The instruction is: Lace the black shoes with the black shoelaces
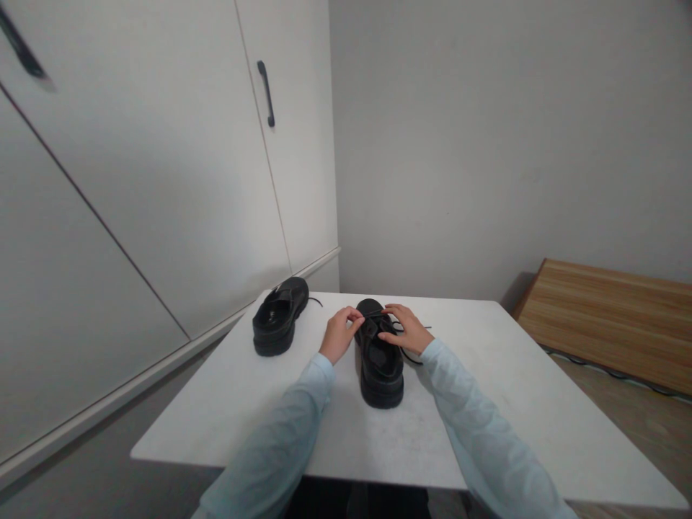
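Observation:
A black lace-up shoe (381,393) stands on the white table, its heel toward me and its toe toward the wall. At the left side of its lacing, my left hand (340,333) is closed in a pinch on the black shoelace (374,314). Over the right side of the same shoe, my right hand (409,331) has thumb and fingers apart, the fingertips at the laces and the tongue. Loose lace ends trail onto the table to the right, partly behind this hand. The second black shoe (274,339) sits farther left, untouched, with a lace end sticking out.
The white table (502,411) spreads out on both sides of the shoes. White cabinets (162,144) with dark handles rise along the left, and a grey wall (486,144) stands behind. Beyond the table's right edge is a wood-grain panel (610,317).

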{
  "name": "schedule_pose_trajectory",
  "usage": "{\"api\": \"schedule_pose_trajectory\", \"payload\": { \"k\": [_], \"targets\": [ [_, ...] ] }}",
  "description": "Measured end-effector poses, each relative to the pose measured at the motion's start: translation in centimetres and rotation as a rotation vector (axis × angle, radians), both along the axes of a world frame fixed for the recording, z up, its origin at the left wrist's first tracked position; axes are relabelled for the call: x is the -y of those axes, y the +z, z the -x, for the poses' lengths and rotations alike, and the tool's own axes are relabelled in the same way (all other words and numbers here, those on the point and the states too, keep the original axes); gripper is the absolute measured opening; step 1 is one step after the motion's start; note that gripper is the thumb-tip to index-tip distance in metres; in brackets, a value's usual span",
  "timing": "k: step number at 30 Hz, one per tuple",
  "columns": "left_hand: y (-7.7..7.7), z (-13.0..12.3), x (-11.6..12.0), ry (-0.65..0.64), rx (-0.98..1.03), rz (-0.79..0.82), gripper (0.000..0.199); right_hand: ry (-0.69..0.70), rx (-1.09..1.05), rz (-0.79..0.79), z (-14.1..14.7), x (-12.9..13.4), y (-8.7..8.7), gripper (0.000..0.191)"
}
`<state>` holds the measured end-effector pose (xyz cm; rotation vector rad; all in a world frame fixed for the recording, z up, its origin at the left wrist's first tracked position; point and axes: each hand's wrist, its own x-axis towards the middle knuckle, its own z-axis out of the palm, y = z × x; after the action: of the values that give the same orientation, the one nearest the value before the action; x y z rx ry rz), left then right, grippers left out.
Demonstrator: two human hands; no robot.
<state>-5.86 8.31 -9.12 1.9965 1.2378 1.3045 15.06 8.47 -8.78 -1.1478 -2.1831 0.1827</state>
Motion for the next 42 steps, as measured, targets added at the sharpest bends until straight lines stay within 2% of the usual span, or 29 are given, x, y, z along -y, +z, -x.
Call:
{"api": "schedule_pose_trajectory", "payload": {
  "k": [8,14,21,25,31,42],
  "targets": [
    [-0.2,-0.1,-0.1,0.01,0.008,-0.014,0.009,0.008,-0.007,0.005,0.0,0.1,0.2,0.051],
    [0.2,-0.2,0.3,0.039,0.012,-0.006,0.012,0.011,-0.015,0.012,0.1,0.3,0.4,0.049],
    [0.7,-0.4,0.6,0.01,0.029,0.017,0.011,0.021,-0.02,0.011,0.1,0.1,0.2,0.05],
    [1.0,-0.5,0.8,-0.046,0.083,0.039,0.007,0.021,-0.02,0.01,0.1,0.1,0.3,0.049],
    [1.1,-0.6,0.8,-0.159,0.197,0.051,0.014,0.014,-0.019,0.01,0.1,0.2,0.3,0.048],
    [0.6,-0.4,0.2,-0.228,0.333,0.068,0.006,0.024,-0.016,-0.001,0.1,0.2,0.4,0.048]
  ]
}}
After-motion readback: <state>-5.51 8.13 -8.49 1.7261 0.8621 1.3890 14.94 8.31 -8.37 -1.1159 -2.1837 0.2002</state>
